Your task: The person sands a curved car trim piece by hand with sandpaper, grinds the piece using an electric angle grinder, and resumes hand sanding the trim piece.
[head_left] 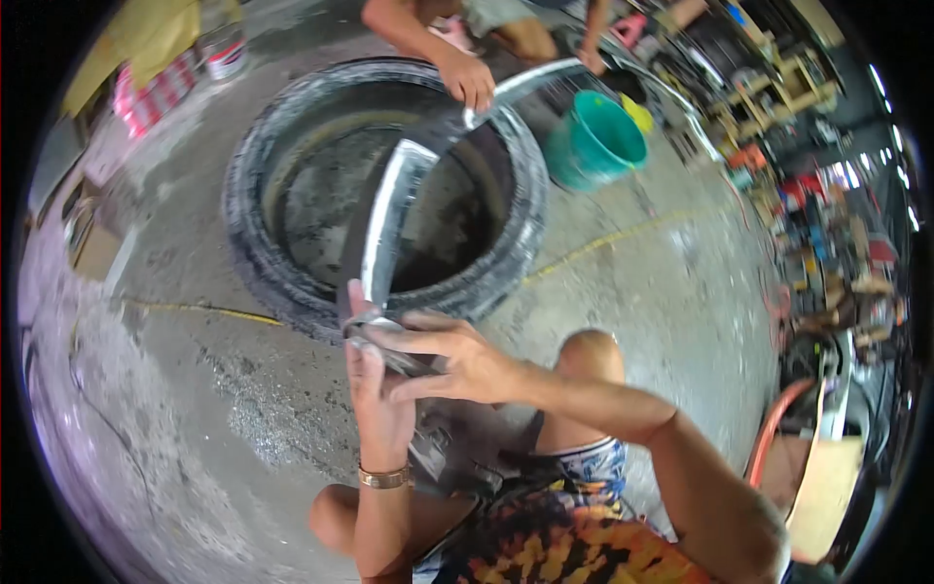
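A long curved black trim strip (391, 209) with a shiny pale band reaches from my hands up over the tire. My left hand (377, 375), a watch on its wrist, is closed around the near end of the strip. From the right, my right hand (457, 358) closes on the same end, thumb below and fingers above. Between its fingers and thumb shows a dark grey piece; whether it belongs to the strip is unclear. The large black tire (243, 209) lies flat on the floor under the strip.
Across from me, another person's hand (467, 80) touches a curved strip (535, 78) near the tire. A green bucket (595, 146) stands right of the tire. A yellow line (613, 237) crosses the concrete floor. Cluttered shelves (778, 102), a white tub (224, 60) and a cardboard box (95, 243) stand around.
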`<state>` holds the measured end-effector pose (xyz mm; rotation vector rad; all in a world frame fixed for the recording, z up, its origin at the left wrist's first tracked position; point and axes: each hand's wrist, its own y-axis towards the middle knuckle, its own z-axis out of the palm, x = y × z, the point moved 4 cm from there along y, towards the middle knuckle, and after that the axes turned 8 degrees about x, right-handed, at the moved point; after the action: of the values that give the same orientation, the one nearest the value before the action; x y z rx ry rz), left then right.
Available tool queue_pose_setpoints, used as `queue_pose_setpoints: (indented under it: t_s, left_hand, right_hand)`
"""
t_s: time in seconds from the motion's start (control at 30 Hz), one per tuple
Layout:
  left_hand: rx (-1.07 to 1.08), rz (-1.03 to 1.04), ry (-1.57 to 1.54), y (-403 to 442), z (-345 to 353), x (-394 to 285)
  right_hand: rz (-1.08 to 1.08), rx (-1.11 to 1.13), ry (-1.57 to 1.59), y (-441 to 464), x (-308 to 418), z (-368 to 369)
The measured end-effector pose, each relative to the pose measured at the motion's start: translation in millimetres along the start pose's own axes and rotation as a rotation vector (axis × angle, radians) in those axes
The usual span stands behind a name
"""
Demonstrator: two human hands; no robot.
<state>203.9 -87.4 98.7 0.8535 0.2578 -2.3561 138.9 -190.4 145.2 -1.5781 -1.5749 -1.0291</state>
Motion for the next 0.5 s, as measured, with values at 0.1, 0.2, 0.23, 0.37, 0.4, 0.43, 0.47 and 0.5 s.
queue_pose_setpoints:
  t_s: [0.1,0.2,0.23,0.37,0.4,0.43,0.47,0.5]
  left_hand:
    - [0.044,0.010,-0.008,-1,-2,14]
    - [0.070,0.034,0.102,2,0,25]
    - [0.021,0.047,0.409,2,-4,26]
    - [-0.318,0.069,0.780,-8,-41,7]
    - [-0.371,0.122,0.661,-25,-63,1]
    - [-0.534,0.071,0.839,-32,-50,-12]
    - [-0.701,0.023,1.011,-38,-34,-23]
    - [-0.773,0.071,1.029,-44,-36,-23]
  right_hand:
    - [0.019,-0.002,-0.041,-3,4,-13]
    - [-0.095,-0.056,-0.048,-18,-14,-34]
    - [-0.132,-0.088,-0.140,-28,-25,-57]
    - [-0.011,-0.331,-0.625,-101,-105,-228]
    - [0.142,-0.491,-0.576,-130,-158,-290]
    - [0.446,-0.577,-0.571,-144,-178,-346]
    - [0.306,-0.547,-0.803,-158,-212,-401]
    - [0.460,-0.553,-0.814,-164,-242,-443]
